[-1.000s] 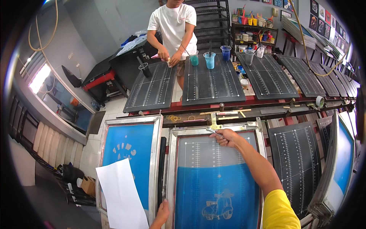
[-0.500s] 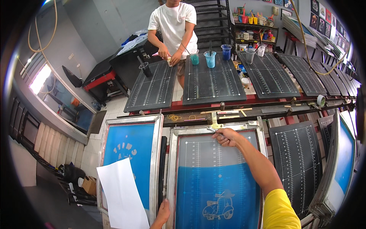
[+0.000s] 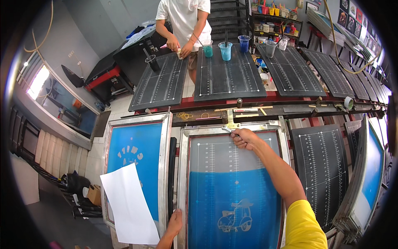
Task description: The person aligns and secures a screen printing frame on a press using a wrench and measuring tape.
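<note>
A metal-framed printing screen with blue mesh and a scooter outline lies in front of me over a dark gridded board. My right hand reaches to the frame's far edge, fingers closed on a small metal tool at the brass clamp. My left hand rests on the frame's near left edge, next to a black squeegee bar. A white paper sheet lies over the neighbouring blue screen on the left.
Dark gridded pallets fan out beyond. A person in a white shirt stands at the far side, handling something small near plastic cups of blue ink. Another framed screen sits at right. Shelves with paint pots stand behind.
My hands have hardly moved. The far person's hands have shifted slightly over the pallet.
</note>
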`<state>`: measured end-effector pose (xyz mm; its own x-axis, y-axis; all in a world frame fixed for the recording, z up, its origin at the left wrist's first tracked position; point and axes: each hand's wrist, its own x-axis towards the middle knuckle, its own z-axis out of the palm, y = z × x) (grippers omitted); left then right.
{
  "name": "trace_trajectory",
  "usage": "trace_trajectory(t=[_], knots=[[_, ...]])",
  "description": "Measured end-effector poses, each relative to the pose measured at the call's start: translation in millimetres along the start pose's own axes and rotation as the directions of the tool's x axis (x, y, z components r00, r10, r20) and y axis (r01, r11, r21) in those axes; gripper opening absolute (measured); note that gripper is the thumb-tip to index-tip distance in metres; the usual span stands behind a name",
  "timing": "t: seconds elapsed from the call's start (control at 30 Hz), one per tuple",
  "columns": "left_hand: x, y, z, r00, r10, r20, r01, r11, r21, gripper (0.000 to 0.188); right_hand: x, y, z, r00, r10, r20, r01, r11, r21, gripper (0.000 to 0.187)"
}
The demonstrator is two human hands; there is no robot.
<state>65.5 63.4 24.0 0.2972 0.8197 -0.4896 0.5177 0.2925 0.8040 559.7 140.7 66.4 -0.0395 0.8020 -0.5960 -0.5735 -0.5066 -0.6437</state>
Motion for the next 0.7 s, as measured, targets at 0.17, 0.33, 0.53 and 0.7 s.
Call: trace_trajectory(t=[0.17, 0.33, 0.53, 0.7], knots=[[-1.4, 11.9, 3.4, 1.0, 0.009, -0.015, -0.009, 1.0, -0.001, 0.04, -1.2, 1.0, 7.8, 0.998, -0.046, -0.05, 0.042, 0.997, -0.066, 0.024], [-3.0, 20.9, 3.1, 1.0, -0.008, 0.022, 0.008, 1.0, -0.015, 0.039, -0.5, 7.2, 6.6, 0.994, -0.084, -0.076, 0.083, 0.996, -0.012, 0.024], [-1.1, 5.3, 1.2, 1.0, 0.007, -0.007, -0.006, 0.998, 0.06, 0.037, 0.1, 18.3, 20.0, 0.986, -0.114, -0.121, 0.129, 0.985, 0.116, 0.021], [-2.7, 8.4, 3.7, 0.999, 0.045, -0.001, -0.045, 0.998, 0.045, 0.036, -4.0, 25.5, 36.3, 0.973, -0.155, -0.171, 0.187, 0.964, 0.188, 0.023]])
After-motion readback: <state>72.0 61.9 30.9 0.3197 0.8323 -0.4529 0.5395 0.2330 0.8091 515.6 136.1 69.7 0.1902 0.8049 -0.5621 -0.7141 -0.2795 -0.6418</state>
